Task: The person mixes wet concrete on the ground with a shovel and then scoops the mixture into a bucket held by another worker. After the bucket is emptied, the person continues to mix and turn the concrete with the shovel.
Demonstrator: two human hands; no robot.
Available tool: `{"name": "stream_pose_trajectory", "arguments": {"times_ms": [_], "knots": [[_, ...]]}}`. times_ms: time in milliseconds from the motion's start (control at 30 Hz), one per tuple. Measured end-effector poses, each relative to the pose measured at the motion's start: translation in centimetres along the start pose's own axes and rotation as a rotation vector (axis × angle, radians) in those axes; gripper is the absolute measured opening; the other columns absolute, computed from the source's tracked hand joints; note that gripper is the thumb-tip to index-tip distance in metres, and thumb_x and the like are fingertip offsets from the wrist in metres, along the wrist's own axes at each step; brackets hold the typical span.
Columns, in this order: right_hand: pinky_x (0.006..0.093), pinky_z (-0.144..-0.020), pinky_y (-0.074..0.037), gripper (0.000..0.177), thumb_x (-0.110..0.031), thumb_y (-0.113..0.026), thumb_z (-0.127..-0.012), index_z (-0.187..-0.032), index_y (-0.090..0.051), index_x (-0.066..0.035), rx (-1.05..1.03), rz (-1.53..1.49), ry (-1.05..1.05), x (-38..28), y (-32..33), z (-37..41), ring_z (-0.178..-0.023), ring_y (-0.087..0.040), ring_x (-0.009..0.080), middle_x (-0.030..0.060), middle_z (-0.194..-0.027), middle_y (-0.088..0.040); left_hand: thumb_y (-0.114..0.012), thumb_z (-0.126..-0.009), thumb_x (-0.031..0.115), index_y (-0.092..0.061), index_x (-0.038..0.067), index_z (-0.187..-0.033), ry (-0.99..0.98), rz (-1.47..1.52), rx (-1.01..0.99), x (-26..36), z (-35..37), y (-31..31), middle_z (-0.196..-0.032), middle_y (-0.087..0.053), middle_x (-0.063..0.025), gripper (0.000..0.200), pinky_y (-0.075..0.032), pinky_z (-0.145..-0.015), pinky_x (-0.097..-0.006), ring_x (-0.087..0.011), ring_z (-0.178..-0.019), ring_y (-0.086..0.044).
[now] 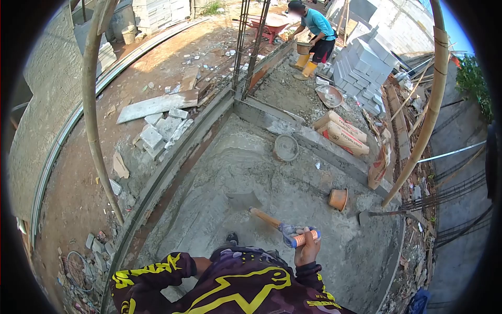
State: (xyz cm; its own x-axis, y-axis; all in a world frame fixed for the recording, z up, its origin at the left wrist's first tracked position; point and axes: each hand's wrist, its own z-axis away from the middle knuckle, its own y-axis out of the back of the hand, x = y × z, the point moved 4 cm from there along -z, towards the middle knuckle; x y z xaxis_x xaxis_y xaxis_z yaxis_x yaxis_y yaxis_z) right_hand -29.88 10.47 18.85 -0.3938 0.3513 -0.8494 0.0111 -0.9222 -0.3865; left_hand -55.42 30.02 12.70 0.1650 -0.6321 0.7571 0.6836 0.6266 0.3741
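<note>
My right hand [307, 249] is wrapped round the blue and orange grip of a shovel [265, 217]. Its wooden shaft slants away from me, and the grey blade [244, 200] rests in the wet grey mortar [209, 178]. On my left side the sleeve bends in toward my waist; only the wrist area of my left hand [201, 265] shows, with the fingers hidden against my body. Beyond the blade sits a round bucket [286, 148] coated with mortar. An orange-brown bucket [338, 199] lies tipped to the right of the shovel.
A low concrete edge [308, 137] bounds the mortar area. Cement bags [342, 133] lie behind it. Bamboo poles [90, 104] rise at both sides. Farther off, a person [318, 31] in yellow boots carries a bucket [303, 48] near stacked blocks [361, 68]. Another shovel [364, 217] lies right.
</note>
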Motion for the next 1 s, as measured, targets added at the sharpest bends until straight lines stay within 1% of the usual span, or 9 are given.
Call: {"name": "stream_pose_trajectory", "arguments": {"times_ms": [200, 300, 400, 500, 900, 1000], "knots": [[0.0297, -0.058, -0.051, 0.013, -0.006, -0.054, -0.085, -0.096, -0.047, -0.004, 0.004, 0.002, 0.028, -0.2, -0.3, 0.1, -0.062, -0.060, 0.0193, 0.0105, -0.076, -0.059, -0.064, -0.069, 0.032, -0.059, 0.010, -0.097, -0.030, -0.034, 0.013, 0.6, 0.4, 0.5, -0.091, -0.063, -0.0185, 0.036, -0.047, -0.075, -0.0429, -0.0386, -0.088, -0.059], [0.0331, -0.061, -0.051, 0.014, -0.010, -0.055, -0.084, -0.094, -0.047, -0.004, -0.011, 0.013, 0.025, 0.1, 0.2, 0.0, -0.064, -0.060, 0.0222, 0.0110, -0.079, -0.058, -0.064, -0.070, 0.038, -0.050, 0.012, -0.114, 0.035, -0.064, -0.145, 0.2, -0.1, 0.2, -0.105, -0.059, -0.0191, 0.053, -0.044, -0.082, -0.0426, -0.0388, -0.097, -0.055], [0.0334, -0.061, -0.051, 0.014, -0.010, -0.056, -0.084, -0.094, -0.047, -0.004, -0.018, 0.009, 0.004, 0.1, 0.4, 0.2, -0.064, -0.060, 0.0224, 0.0111, -0.079, -0.059, -0.065, -0.070, 0.038, -0.050, 0.013, -0.114, 0.050, -0.084, -0.151, 0.3, -0.1, 0.3, -0.104, -0.060, -0.0187, 0.053, -0.045, -0.081, -0.0429, -0.0387, -0.096, -0.056], [0.0298, -0.058, -0.051, 0.011, -0.006, -0.052, -0.085, -0.094, -0.048, -0.001, -0.008, -0.008, -0.004, -0.1, 0.2, 0.6, -0.061, -0.061, 0.0196, 0.0114, -0.079, -0.059, -0.065, -0.070, 0.038, -0.050, 0.013, -0.114, 0.041, -0.107, -0.173, -0.3, -0.6, -0.3, -0.104, -0.060, -0.0184, 0.053, -0.045, -0.081, -0.0429, -0.0387, -0.096, -0.056], [0.0305, -0.059, -0.052, 0.011, -0.008, -0.054, -0.084, -0.093, -0.049, -0.002, 0.012, -0.001, 0.001, 0.0, 0.9, 1.0, -0.062, -0.061, 0.0205, 0.0113, -0.079, -0.059, -0.064, -0.071, 0.037, -0.050, 0.012, -0.116, 0.024, -0.118, -0.169, 1.1, -0.2, 0.4, -0.106, -0.059, -0.0180, 0.053, -0.045, -0.081, -0.0413, -0.0377, -0.096, -0.057], [0.0307, -0.058, -0.052, 0.011, -0.008, -0.054, -0.085, -0.093, -0.049, -0.002, 0.006, 0.007, 0.004, 0.1, 1.2, 0.9, -0.062, -0.061, 0.0206, 0.0112, -0.079, -0.059, -0.065, -0.071, 0.037, -0.050, 0.013, -0.116, 0.012, -0.102, -0.155, 0.5, -0.4, -0.2, -0.106, -0.059, -0.0177, 0.053, -0.045, -0.081, -0.0412, -0.0377, -0.096, -0.057]]}}
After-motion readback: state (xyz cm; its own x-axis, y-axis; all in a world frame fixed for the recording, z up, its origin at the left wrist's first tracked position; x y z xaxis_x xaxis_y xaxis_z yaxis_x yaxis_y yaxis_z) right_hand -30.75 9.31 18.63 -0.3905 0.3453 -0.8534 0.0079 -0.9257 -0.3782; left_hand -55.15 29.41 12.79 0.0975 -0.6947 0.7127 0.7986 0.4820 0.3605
